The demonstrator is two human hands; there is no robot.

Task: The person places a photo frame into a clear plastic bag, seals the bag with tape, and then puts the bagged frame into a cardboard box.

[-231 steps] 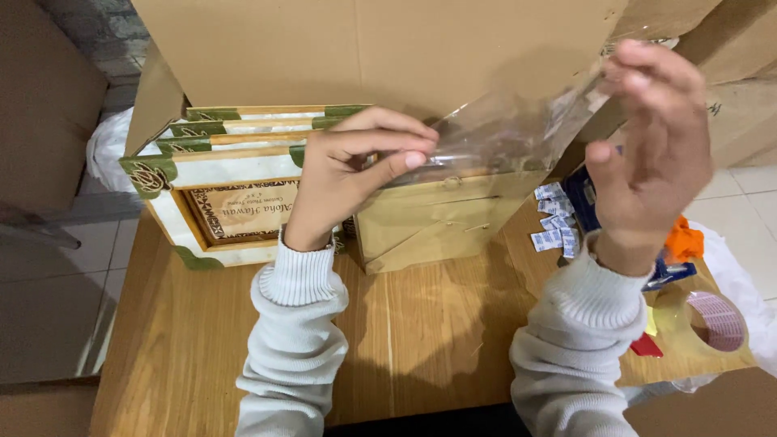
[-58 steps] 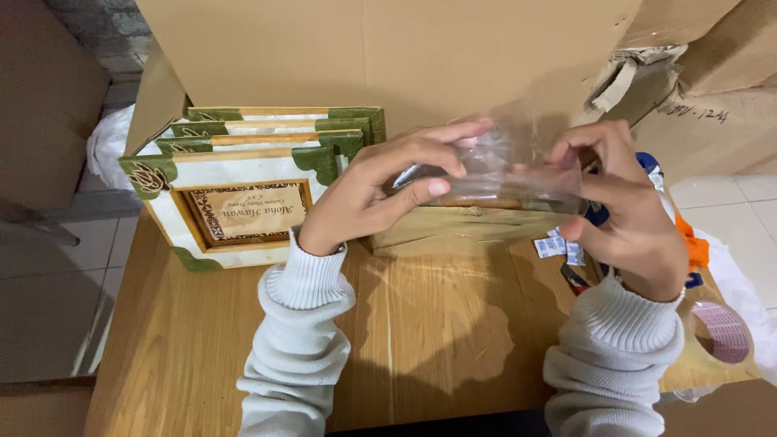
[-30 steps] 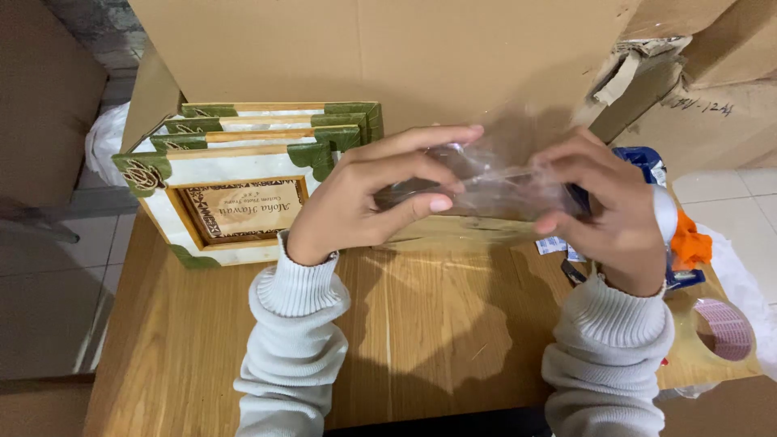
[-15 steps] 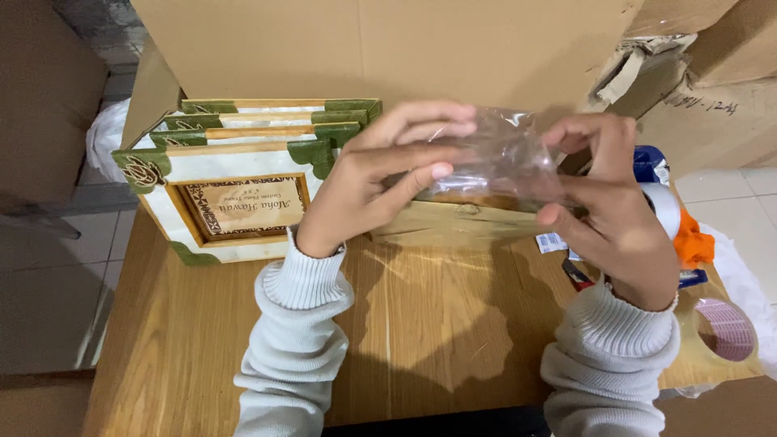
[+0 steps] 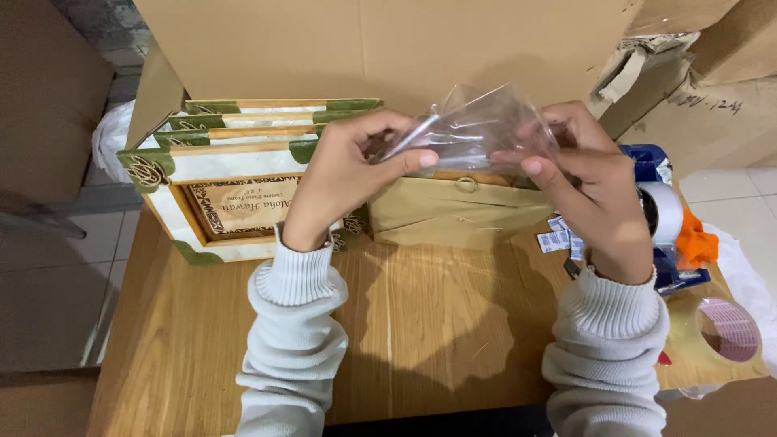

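Left hand (image 5: 344,182) raised over the table (image 5: 421,324), fingers curled, thumb and forefinger pinched on the left edge of a clear bag (image 5: 473,133). Right hand (image 5: 595,186) opposite, thumb and fingertips closed on the bag's right edge. Bag stretched between both sets of fingers, crumpled, off the table, its top corner sticking up above the fingertips. Just below the fingers: a tan box (image 5: 457,210) with a small ring on its top edge. Left of the left fingers, behind the wrist: stacked green-and-white frames (image 5: 227,174) standing upright. Right of the right fingers: blue tape dispenser (image 5: 660,214), an orange thing (image 5: 696,243) beside it, tape roll (image 5: 724,328) nearer. Small labels (image 5: 554,239) below the right palm. Cardboard (image 5: 364,44) behind everything.
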